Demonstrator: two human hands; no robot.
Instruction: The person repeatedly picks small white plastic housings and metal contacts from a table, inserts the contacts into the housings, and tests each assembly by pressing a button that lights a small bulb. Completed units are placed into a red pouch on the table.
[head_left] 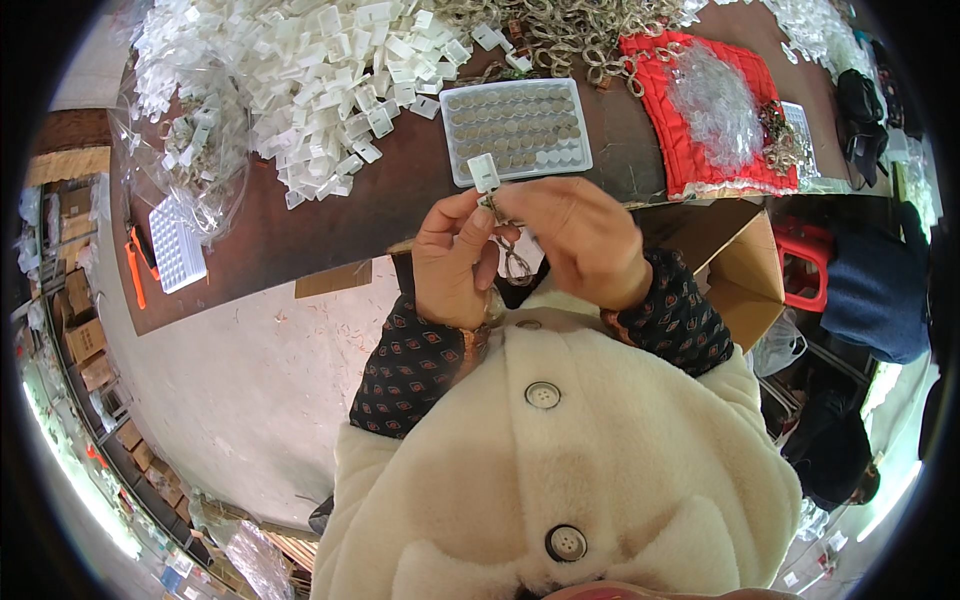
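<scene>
In front of my chest, my left hand point(452, 262) is closed, its thumb and fingers pinching a small white plastic piece point(483, 172) that sticks up above the fingertips. From the same spot hangs a thin looped cord or chain point(516, 264). My right hand point(590, 240) is closed too, with its fingertips meeting the left ones at the base of the white piece. What lies between the fingertips is partly hidden. Just beyond both hands, a shallow white tray point(586, 160) holds rows of round, coin-like discs.
A large heap of white plastic pieces point(320, 80) covers the table's far left, near a clear bag point(215, 200). Orange-handled cutters point(136, 268) lie by a white grid tray point(178, 250). Tangled cords point(575, 35) and a red cloth point(655, 110) with clear plastic pieces sit farther right.
</scene>
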